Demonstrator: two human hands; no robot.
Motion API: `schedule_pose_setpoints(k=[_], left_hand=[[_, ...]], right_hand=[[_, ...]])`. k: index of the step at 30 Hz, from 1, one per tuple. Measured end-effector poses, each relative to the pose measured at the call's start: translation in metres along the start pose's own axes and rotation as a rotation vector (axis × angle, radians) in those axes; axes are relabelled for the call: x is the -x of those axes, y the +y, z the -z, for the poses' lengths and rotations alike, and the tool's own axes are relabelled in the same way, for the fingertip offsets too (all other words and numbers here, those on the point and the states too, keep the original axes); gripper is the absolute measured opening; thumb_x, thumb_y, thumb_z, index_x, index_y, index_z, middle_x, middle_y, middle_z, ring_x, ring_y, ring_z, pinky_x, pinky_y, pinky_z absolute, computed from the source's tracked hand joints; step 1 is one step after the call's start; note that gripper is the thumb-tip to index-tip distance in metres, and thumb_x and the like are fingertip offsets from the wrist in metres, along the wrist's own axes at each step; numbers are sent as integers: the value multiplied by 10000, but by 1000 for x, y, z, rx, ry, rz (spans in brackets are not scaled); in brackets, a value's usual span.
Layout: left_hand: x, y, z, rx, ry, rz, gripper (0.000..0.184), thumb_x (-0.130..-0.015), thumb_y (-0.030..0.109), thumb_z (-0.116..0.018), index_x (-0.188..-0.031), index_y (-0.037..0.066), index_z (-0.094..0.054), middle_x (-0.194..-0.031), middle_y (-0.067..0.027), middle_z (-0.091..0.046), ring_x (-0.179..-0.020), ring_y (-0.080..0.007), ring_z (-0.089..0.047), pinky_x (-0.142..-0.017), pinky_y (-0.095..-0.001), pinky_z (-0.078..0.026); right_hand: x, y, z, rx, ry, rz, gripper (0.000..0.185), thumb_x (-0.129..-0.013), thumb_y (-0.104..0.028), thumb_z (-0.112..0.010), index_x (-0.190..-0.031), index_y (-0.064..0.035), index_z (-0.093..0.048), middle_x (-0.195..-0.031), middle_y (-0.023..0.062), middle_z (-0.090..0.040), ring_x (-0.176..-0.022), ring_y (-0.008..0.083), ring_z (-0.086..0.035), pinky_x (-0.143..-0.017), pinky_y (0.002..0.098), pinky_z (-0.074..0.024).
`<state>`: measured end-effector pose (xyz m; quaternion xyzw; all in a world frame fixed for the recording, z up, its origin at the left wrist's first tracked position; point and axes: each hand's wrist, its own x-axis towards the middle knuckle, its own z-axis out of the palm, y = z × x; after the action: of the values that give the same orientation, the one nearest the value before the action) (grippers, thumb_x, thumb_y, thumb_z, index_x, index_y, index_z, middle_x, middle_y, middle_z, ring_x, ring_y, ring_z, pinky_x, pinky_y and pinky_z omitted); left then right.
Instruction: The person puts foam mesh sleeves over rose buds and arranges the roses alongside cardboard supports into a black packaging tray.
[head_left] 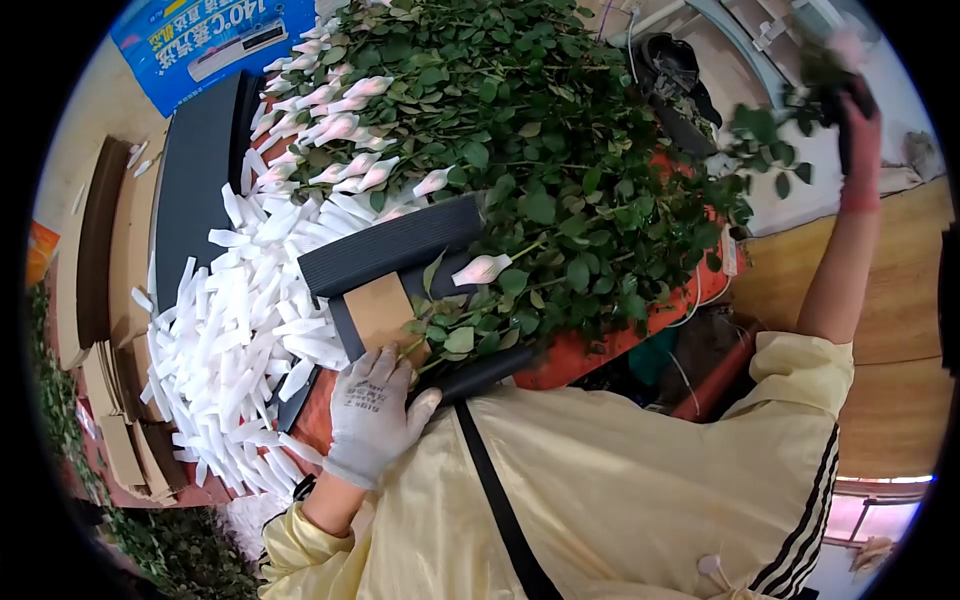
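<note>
My left hand point(377, 412), in a white glove, rests with fingers stretched and thumb apart on a brown cardboard piece point(380, 312). Its fingertips touch or lie beside a leafy rose stem point(415, 346); the exact contact is hard to see. A black ridged foam block point(392, 246) sits just beyond the cardboard, and a pale pink rose in a white sleeve point(482, 270) lies to its right. Raised at the far upper right, my right hand point(856, 115), in a dark and pink glove, is closed around a rose point(822, 70) with leaves hanging down. Motion blurs that hand and flower.
Many leafy roses point(560, 130) cover the red table point(560, 374). White foam sleeves point(245, 310) are heaped on the left, near a dark panel point(200, 185) and stacked cardboard point(120, 430). A blue box point(215, 45) stands behind; a black roll point(475, 372) lies at the near edge.
</note>
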<state>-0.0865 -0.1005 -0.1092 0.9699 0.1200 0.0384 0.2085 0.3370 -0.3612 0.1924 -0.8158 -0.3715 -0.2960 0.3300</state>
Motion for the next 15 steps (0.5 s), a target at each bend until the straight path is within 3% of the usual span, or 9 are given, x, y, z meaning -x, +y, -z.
schedule_pose_setpoints(k=[3,5,6,7,8,9,11,12,15], left_hand=[[1,2,4,31,-22,12,456,-805,417,-568,-1014,17,-631,-1166,-200,-572,-1099,-354,-512,-912,-444,-396],[2,1,0,34,14,1,448,-808,415,-567,-1006,18,-634,-1175,-202,-567,-1100,-352,-512,-908,-447,-399],[2,1,-2,29,16,6,450,-812,417,-562,-999,15,-635,-1176,-204,-567,-1101,-351,-512,-907,-446,-400],[2,1,0,19,22,7,450,-812,417,-562,-999,15,-635,-1176,-204,-567,-1101,-351,-512,-907,-446,-400],[1,1,2,34,-6,11,455,-814,419,-558,-1003,12,-634,-1178,-204,-566,-1104,-351,-511,-909,-447,-399],[1,2,3,49,-29,19,460,-817,421,-554,-1008,10,-634,-1180,-205,-565,-1106,-351,-509,-912,-447,-399],[1,3,5,51,-18,33,468,-818,429,-551,-1003,8,-634,-1183,-205,-564,-1104,-350,-510,-907,-439,-403],[0,2,4,54,-9,31,465,-819,431,-550,-998,10,-635,-1181,-203,-564,-1105,-348,-509,-904,-434,-405],[4,-1,1,49,0,7,461,-824,433,-547,-1001,17,-635,-1169,-188,-567,-1103,-334,-509,-902,-421,-409]], right_hand=[[81,-90,-82,111,-519,469,408,-699,-172,-651,-1086,-55,-598,-989,72,-587,-966,221,-511,-884,338,-387],[133,-108,-145,89,-848,809,496,-624,-190,-701,-1091,-67,-588,-1048,97,-577,-1075,281,-500,-991,391,-371],[159,-101,-175,81,-962,900,489,-652,-287,-657,-1095,-93,-588,-1031,84,-580,-1086,269,-496,-1004,389,-348],[182,-107,-202,262,-1271,842,457,-673,-295,-626,-1086,-103,-586,-1019,75,-580,-1095,265,-495,-1019,390,-327],[197,-112,-218,429,-1390,790,394,-682,-281,-618,-1029,-99,-582,-1009,81,-571,-1060,277,-516,-997,404,-340],[225,-85,-232,351,-1114,880,381,-685,-257,-618,-1019,-80,-563,-1012,96,-562,-1025,284,-528,-935,410,-370],[221,-92,-244,401,-1287,668,425,-698,-230,-608,-1082,-62,-541,-1056,118,-560,-1036,295,-527,-889,411,-385],[213,-98,-247,396,-1280,694,425,-698,-230,-608,-1082,-62,-541,-1056,118,-560,-1036,295,-527,-889,411,-385],[208,-100,-244,563,-1344,505,478,-702,-199,-597,-1149,-48,-518,-1069,129,-568,-1042,297,-532,-884,410,-389]])
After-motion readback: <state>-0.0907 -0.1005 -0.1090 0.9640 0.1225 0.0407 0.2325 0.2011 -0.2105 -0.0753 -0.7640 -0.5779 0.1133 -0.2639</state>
